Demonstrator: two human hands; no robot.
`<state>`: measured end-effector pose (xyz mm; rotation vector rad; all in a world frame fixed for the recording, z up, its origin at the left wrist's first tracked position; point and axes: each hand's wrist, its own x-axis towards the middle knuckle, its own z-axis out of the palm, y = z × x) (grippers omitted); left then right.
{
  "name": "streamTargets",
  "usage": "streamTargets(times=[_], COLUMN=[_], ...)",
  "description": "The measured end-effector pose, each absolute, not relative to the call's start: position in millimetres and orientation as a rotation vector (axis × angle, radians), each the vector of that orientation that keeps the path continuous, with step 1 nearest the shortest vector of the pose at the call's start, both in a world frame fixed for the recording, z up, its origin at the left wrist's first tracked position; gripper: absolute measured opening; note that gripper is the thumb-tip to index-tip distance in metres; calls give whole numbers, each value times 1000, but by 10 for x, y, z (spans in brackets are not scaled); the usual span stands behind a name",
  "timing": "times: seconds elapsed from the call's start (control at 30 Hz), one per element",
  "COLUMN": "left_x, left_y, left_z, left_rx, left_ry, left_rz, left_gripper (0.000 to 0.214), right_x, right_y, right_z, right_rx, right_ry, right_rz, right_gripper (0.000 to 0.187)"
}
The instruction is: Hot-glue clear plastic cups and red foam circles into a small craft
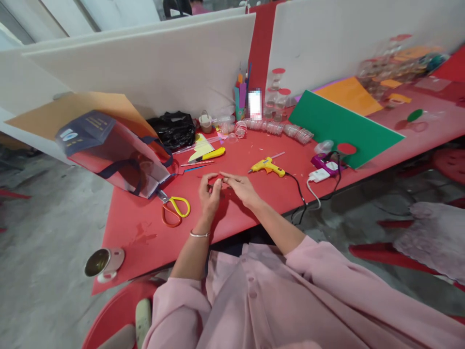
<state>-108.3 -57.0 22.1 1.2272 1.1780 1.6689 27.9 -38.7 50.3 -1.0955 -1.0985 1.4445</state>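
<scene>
Both hands meet above the front part of the red table (pixel 127 223). My left hand (pixel 209 194) is closed, thumb up and fingers curled, on something small and possibly reddish that blends with the tabletop. The fingertips of my right hand (pixel 241 186) press together at the same spot, touching the left fingers. What they hold is mostly hidden. To the right lies a yellow glue gun (pixel 268 166) with a clear stick in its back. Scissors (pixel 176 209) with yellow and orange handles rest left of my hands. A yellow utility knife (pixel 213 154) lies just beyond them.
A shopping bag (pixel 119 150) leans at left, near a black plastic bag (pixel 174 130). A mug (pixel 105 261) stands at the front-left corner. Stacked clear cups (pixel 269 127) line the back. A green board (pixel 341 128) and a purple power strip (pixel 327 164) with cords occupy the right.
</scene>
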Motion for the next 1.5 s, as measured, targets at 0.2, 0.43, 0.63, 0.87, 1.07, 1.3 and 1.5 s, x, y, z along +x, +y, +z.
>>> streamTargets(times=[0.2, 0.43, 0.63, 0.87, 1.07, 1.3, 1.5], left_x=[-1069, -1075, -1076, -1094, -1092, -1104, -1055], left_y=[-498, -509, -502, -521, -535, -497, -506], left_z=[211, 265, 274, 354, 399, 337, 373], left_rx=[1025, 965, 906, 915, 851, 862, 845], left_ry=[1164, 1184, 1185, 1236, 1247, 1255, 1234], left_rz=[1670, 1666, 1660, 1687, 1712, 1719, 1703], left_gripper=[51, 54, 57, 58, 61, 61, 63], right_x=[934, 1889, 1981, 2089, 2038, 1535, 1072], right_y=[-294, 18, 109, 284, -103, -612, -759], right_z=[500, 565, 558, 459, 563, 857, 933], right_rx=[-1269, -2076, -2216, -2181, -1762, -1301, -1526], right_ry=[-1363, -1929, -2046, -1974, -1550, -1476, -1496], right_rz=[1171, 88, 203, 367, 726, 955, 641], right_gripper=[42, 49, 44, 37, 34, 40, 55])
